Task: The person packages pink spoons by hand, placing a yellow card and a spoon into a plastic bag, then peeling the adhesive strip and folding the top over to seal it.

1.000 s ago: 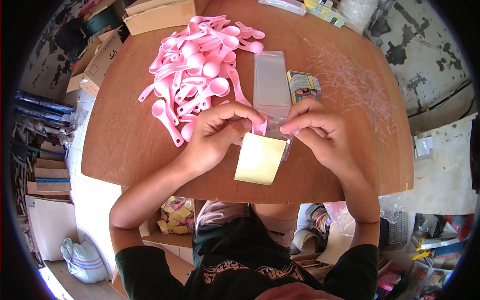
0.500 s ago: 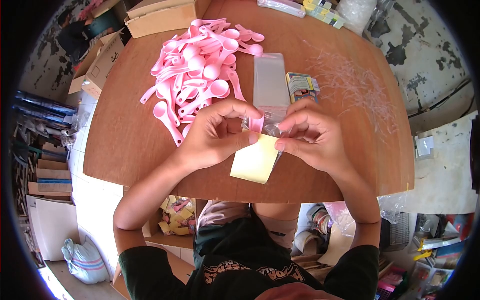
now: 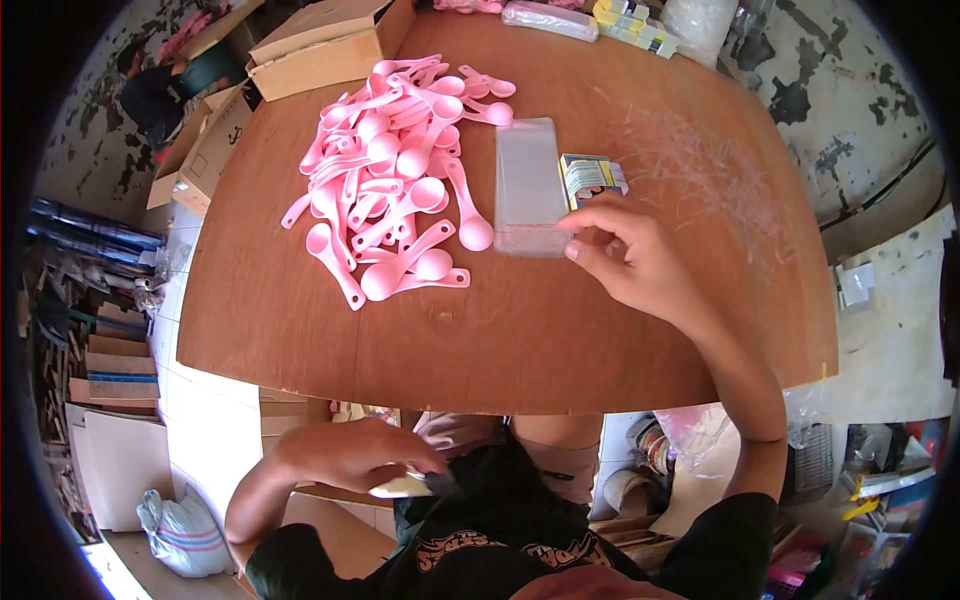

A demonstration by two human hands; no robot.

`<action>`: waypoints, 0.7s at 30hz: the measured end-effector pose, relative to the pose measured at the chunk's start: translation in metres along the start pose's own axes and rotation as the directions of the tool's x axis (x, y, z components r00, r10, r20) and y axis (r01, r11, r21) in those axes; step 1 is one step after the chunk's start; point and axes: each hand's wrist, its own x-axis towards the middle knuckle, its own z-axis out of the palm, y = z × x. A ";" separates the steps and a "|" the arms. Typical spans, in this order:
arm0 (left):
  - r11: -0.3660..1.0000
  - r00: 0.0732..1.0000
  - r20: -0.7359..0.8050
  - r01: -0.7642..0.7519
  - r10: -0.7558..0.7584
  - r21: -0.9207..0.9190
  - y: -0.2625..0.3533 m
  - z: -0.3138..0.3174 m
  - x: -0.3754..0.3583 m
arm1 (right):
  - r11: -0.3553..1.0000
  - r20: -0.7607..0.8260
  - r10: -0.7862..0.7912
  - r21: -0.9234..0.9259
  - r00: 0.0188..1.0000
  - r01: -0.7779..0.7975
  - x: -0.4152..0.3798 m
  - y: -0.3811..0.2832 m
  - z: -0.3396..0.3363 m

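My left hand (image 3: pixel 365 455) is low, below the table's front edge and above a box. Its fingers are closed on a pale yellow packet (image 3: pixel 408 486), blurred and partly hidden. Over the table, my right hand (image 3: pixel 625 250) has thumb and forefinger curved with a gap between them, beside the lower right corner of a stack of clear plastic bags (image 3: pixel 527 185). Nothing shows between those fingers. Just behind that hand lies a small yellow and blue box of cards (image 3: pixel 592 178). Pink measuring spoons (image 3: pixel 400 150) form a heap left of the bags.
The wooden table (image 3: pixel 450 350) has thin plastic strips (image 3: pixel 700 170) on its right. A cardboard box (image 3: pixel 325 50) and wrapped packs (image 3: pixel 550 20) are along the far edge. Another person (image 3: pixel 150 95) is at the upper left. A tied sack (image 3: pixel 183 533) rests on the floor.
My left hand has moved down from the table to below its edge with the yellow packet. My right hand has let go of the packet and stayed near the bags.
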 end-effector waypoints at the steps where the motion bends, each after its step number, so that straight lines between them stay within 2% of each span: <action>1: 0.980 0.983 -0.002 0.182 -0.183 0.084 -0.009 0.007 -0.009 | 1.000 -0.004 0.001 0.004 1.000 -0.001 0.001 0.005 0.002; 2: 0.937 0.952 -0.056 0.305 -0.300 0.168 -0.031 0.017 -0.021 | 0.995 -0.028 -0.060 -0.086 0.998 0.058 0.003 0.013 0.006; 3: 0.874 0.917 -0.240 0.383 -0.320 0.300 -0.054 0.031 -0.038 | 0.978 -0.047 -0.121 -0.174 0.992 0.111 0.003 0.018 0.010; 4: 0.872 0.916 -0.237 0.387 -0.325 0.301 -0.057 0.037 -0.043 | 0.980 -0.050 -0.119 -0.169 0.992 0.109 0.005 0.018 0.012; 6: 0.658 0.758 -0.227 0.646 -0.611 0.387 -0.053 0.039 -0.045 | 0.955 -0.059 0.037 -0.291 0.998 -0.052 0.009 0.015 0.017; 7: 0.782 0.853 -0.132 0.516 -0.504 0.349 -0.047 0.035 -0.045 | 0.956 -0.061 0.037 -0.288 0.997 -0.053 0.011 0.015 0.020; 8: 0.781 0.852 -0.131 0.518 -0.507 0.349 -0.040 0.032 -0.037 | 0.926 -0.085 0.059 -0.369 0.995 -0.086 0.013 0.014 0.024; 9: 0.899 0.926 -0.025 0.372 -0.377 0.232 -0.033 0.030 -0.025 | 0.887 -0.111 0.076 -0.447 0.991 -0.118 0.014 0.014 0.028; 10: 0.972 0.974 0.058 0.214 -0.220 0.094 -0.024 0.027 -0.013 | 0.887 -0.112 0.073 -0.447 0.991 -0.116 0.016 0.015 0.032; 12: 0.996 0.998 0.051 0.032 -0.036 0.086 0.009 0.019 0.009 | 0.882 -0.172 0.108 -0.438 0.979 -0.174 0.015 0.022 0.041; 13: 0.996 0.998 0.049 0.031 -0.035 0.083 0.021 0.015 0.019 | 0.882 -0.169 0.108 -0.439 0.980 -0.173 0.015 0.025 0.043; 15: 0.928 0.944 -0.068 -0.300 0.322 0.221 0.039 0.002 0.038 | 0.894 -0.225 0.083 -0.413 0.971 -0.172 0.013 0.031 0.047; 16: 0.928 0.944 -0.067 -0.301 0.323 0.220 0.047 -0.010 0.046 | 0.894 -0.225 0.084 -0.414 0.971 -0.173 0.012 0.035 0.049; 18: 0.844 0.852 -0.195 -0.399 0.486 0.358 0.059 -0.038 0.060 | 0.902 -0.279 -0.001 -0.415 0.960 -0.120 0.010 0.040 0.051; 19: 0.911 0.918 -0.253 -0.204 0.305 0.359 0.061 -0.048 0.063 | 0.902 -0.279 0.000 -0.414 0.960 -0.120 0.009 0.038 0.049; 20: 0.937 0.945 -0.309 0.003 0.112 0.349 0.063 -0.059 0.065 | 0.905 -0.272 0.030 -0.401 0.962 -0.141 0.008 0.033 0.047; 21: 0.868 0.835 -0.439 -0.086 0.331 0.490 0.052 -0.073 0.080 | 0.908 -0.264 0.061 -0.387 0.963 -0.163 0.008 0.031 0.047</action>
